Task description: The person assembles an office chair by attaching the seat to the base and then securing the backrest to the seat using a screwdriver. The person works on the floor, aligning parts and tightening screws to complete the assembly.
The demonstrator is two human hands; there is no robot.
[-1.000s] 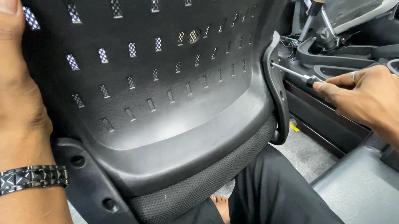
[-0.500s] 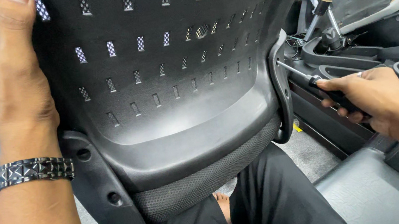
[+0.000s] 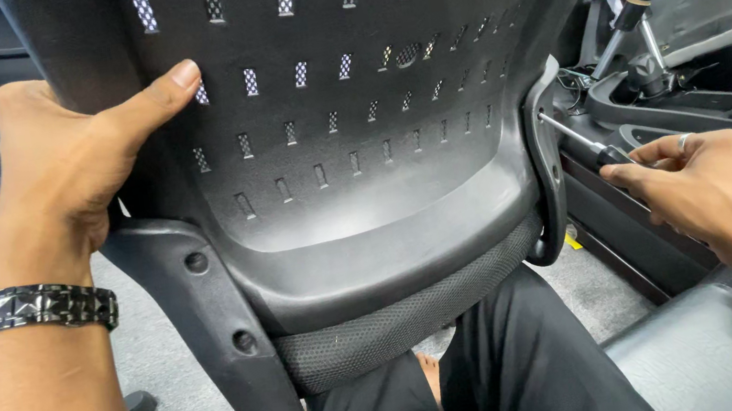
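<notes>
My left hand (image 3: 79, 161) clamps the left edge of the black slotted chair back (image 3: 356, 139), thumb across its face, above the left bracket (image 3: 207, 306). At the back's right edge, my right hand (image 3: 701, 180) grips a screwdriver (image 3: 591, 146), shaft slanting up-left, tip at the right bracket (image 3: 548, 159).

Soft even daylight, sharp focus, faint sheen, perhaps slight edge distortion.
</notes>
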